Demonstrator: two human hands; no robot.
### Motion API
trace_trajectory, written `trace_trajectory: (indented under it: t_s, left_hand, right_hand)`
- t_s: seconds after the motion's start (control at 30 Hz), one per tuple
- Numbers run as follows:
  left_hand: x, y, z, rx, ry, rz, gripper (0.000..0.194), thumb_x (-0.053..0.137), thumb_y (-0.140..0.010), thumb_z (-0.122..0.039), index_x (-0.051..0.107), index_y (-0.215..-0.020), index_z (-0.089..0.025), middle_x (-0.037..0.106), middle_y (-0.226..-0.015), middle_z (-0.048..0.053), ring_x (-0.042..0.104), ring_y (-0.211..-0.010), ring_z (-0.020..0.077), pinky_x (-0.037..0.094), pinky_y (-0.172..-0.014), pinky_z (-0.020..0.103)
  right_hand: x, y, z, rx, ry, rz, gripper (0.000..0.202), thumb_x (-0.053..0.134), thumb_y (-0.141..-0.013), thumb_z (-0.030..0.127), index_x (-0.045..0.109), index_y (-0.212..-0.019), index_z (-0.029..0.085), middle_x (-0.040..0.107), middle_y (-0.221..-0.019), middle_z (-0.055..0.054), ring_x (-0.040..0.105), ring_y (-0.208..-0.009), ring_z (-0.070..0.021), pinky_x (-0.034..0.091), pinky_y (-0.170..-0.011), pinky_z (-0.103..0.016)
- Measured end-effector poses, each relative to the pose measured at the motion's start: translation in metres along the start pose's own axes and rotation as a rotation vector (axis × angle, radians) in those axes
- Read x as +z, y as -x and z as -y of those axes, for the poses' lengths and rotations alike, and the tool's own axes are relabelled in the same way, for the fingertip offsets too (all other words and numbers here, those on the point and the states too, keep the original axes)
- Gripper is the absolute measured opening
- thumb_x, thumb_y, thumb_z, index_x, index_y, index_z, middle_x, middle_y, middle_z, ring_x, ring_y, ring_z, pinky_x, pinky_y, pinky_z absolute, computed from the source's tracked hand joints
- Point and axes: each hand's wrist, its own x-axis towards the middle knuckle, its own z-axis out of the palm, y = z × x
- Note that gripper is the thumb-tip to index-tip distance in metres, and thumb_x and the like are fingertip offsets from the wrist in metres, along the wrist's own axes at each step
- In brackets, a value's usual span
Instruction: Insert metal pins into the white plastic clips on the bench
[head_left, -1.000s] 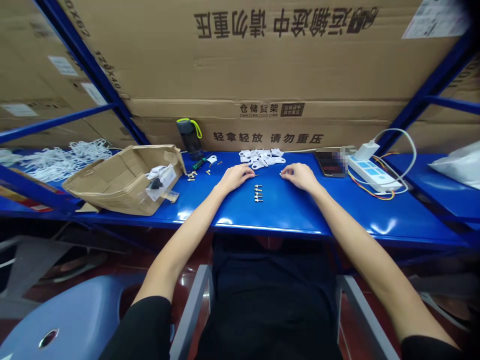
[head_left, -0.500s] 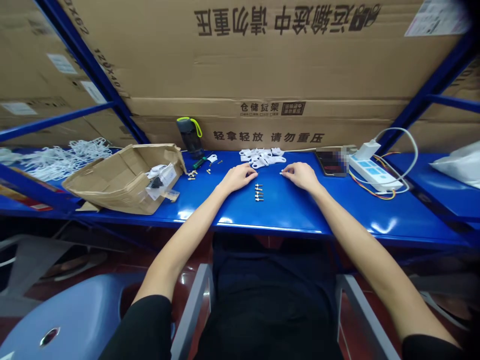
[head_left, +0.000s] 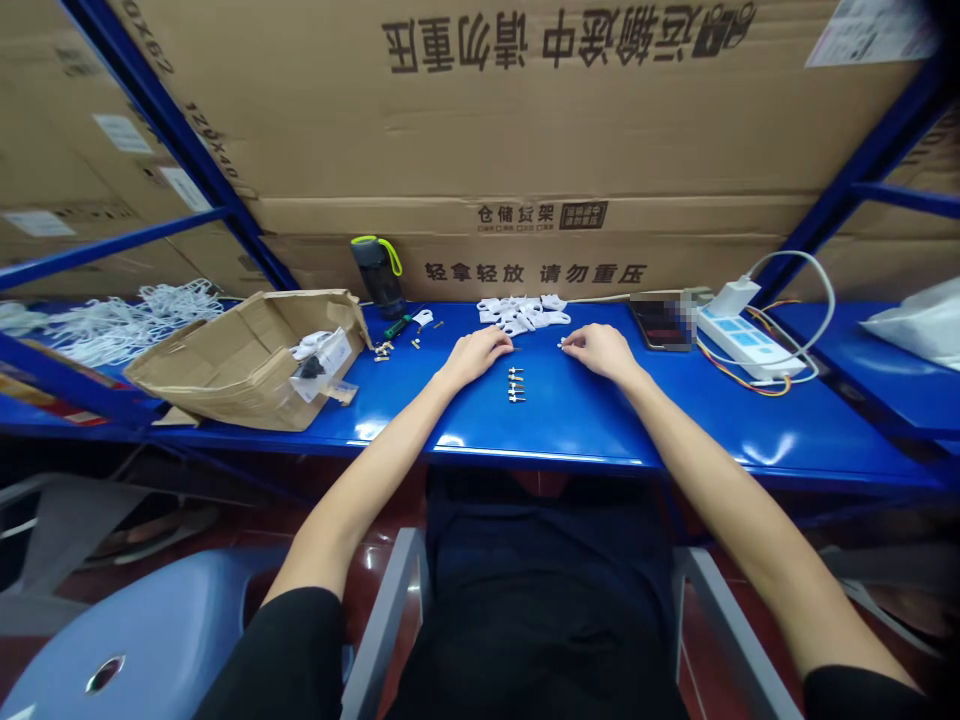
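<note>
My left hand [head_left: 478, 354] rests over the blue shelf with thumb and forefinger pinched. A thin pin-like piece [head_left: 517, 349] sticks out to the right from those fingertips; its exact kind is too small to tell. Across a short gap, my right hand [head_left: 600, 350] pinches a small white piece [head_left: 562, 343]. Between and nearer me lies a short column of small brass-and-white fittings with pins [head_left: 517, 385]. Just behind my hands is a pile of flat white plastic parts [head_left: 525, 314].
Left of my hands lie loose brass pieces [head_left: 382, 351], a green-handled screwdriver [head_left: 398, 326], a dark bottle [head_left: 379, 275] and an open cardboard box [head_left: 217, 350]. On the right are a phone [head_left: 660, 325] and a power strip [head_left: 746, 345] with cables. Cardboard [head_left: 450, 130] stands behind.
The thin pin now shows beyond my left fingertips. My right fingers have shifted very slightly, and more of the white piece is visible. The other things stay put.
</note>
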Motion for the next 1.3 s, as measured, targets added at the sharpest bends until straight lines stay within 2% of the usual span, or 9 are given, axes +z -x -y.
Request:
trace_trajectory:
  t_s: [0.2, 0.37, 0.57, 0.7, 0.83, 0.97, 1.1, 1.3]
  left_hand:
    - [-0.001, 0.000, -0.002, 0.045, 0.031, -0.018, 0.020, 0.060, -0.111, -0.035, 0.077, -0.111, -0.023, 0.078, -0.122, 0.004, 0.072, -0.113, 0.0231, 0.053, -0.092, 0.030]
    - [-0.001, 0.000, -0.004, 0.079, 0.038, -0.021, 0.022, 0.059, -0.111, -0.035, 0.077, -0.113, -0.023, 0.078, -0.121, 0.004, 0.072, -0.109, 0.0218, 0.053, -0.092, 0.029]
    - [-0.001, 0.000, -0.005, 0.168, 0.088, -0.063, 0.025, 0.056, -0.113, -0.036, 0.076, -0.114, -0.021, 0.077, -0.118, 0.005, 0.071, -0.106, 0.0206, 0.052, -0.092, 0.029]
    - [-0.002, -0.002, -0.009, 0.205, 0.140, -0.104, 0.027, 0.055, -0.113, -0.037, 0.075, -0.113, -0.020, 0.077, -0.115, 0.006, 0.071, -0.104, 0.0202, 0.052, -0.092, 0.029]
    - [-0.003, -0.002, -0.013, 0.207, 0.147, -0.128, 0.026, 0.055, -0.113, -0.036, 0.075, -0.112, -0.020, 0.077, -0.114, 0.006, 0.070, -0.101, 0.0195, 0.051, -0.088, 0.028]
    - [-0.004, 0.000, -0.015, 0.220, 0.156, -0.153, 0.024, 0.057, -0.113, -0.035, 0.075, -0.112, -0.020, 0.077, -0.113, 0.005, 0.070, -0.099, 0.0188, 0.051, -0.088, 0.028]
    - [-0.004, 0.000, -0.017, 0.215, 0.167, -0.167, 0.024, 0.058, -0.112, -0.036, 0.075, -0.111, -0.020, 0.077, -0.110, 0.005, 0.070, -0.094, 0.0189, 0.052, -0.085, 0.030]
    - [-0.002, -0.001, -0.017, 0.225, 0.202, -0.215, 0.023, 0.060, -0.111, -0.038, 0.076, -0.108, -0.021, 0.076, -0.107, 0.004, 0.070, -0.091, 0.0184, 0.052, -0.086, 0.029]
  right_hand:
    - [0.003, -0.001, -0.002, -0.020, -0.020, -0.024, 0.021, 0.073, -0.099, 0.032, 0.089, -0.111, 0.027, 0.085, -0.113, -0.007, 0.077, -0.109, -0.0301, 0.054, -0.085, -0.034]
    - [0.006, -0.003, -0.002, -0.086, -0.097, -0.077, 0.016, 0.074, -0.096, 0.027, 0.089, -0.102, 0.023, 0.085, -0.107, -0.009, 0.077, -0.104, -0.0302, 0.055, -0.089, -0.036]
    - [0.015, -0.005, 0.007, -0.205, -0.604, -0.123, 0.014, 0.078, -0.091, 0.033, 0.088, -0.093, 0.024, 0.087, -0.100, -0.005, 0.079, -0.095, -0.0284, 0.060, -0.096, -0.042]
    - [0.020, -0.003, 0.016, -0.187, -0.930, -0.068, 0.025, 0.088, -0.081, 0.046, 0.087, -0.091, 0.023, 0.086, -0.098, -0.007, 0.080, -0.098, -0.0313, 0.062, -0.096, -0.045]
    - [0.021, 0.000, 0.021, -0.150, -1.103, -0.036, 0.038, 0.095, -0.073, 0.050, 0.086, -0.097, 0.021, 0.086, -0.094, -0.007, 0.080, -0.091, -0.0283, 0.062, -0.092, -0.043]
    - [0.020, 0.002, 0.024, -0.149, -1.163, -0.026, 0.044, 0.094, -0.076, 0.052, 0.085, -0.106, 0.021, 0.085, -0.093, -0.007, 0.077, -0.085, -0.0246, 0.061, -0.084, -0.039]
    - [0.019, 0.003, 0.027, -0.170, -1.149, -0.081, 0.038, 0.092, -0.077, 0.053, 0.086, -0.096, 0.021, 0.084, -0.091, -0.007, 0.075, -0.082, -0.0245, 0.060, -0.078, -0.038]
    - [0.018, 0.004, 0.030, -0.139, -1.139, -0.141, 0.039, 0.094, -0.075, 0.053, 0.086, -0.094, 0.020, 0.083, -0.088, -0.007, 0.073, -0.077, -0.0232, 0.059, -0.072, -0.036]
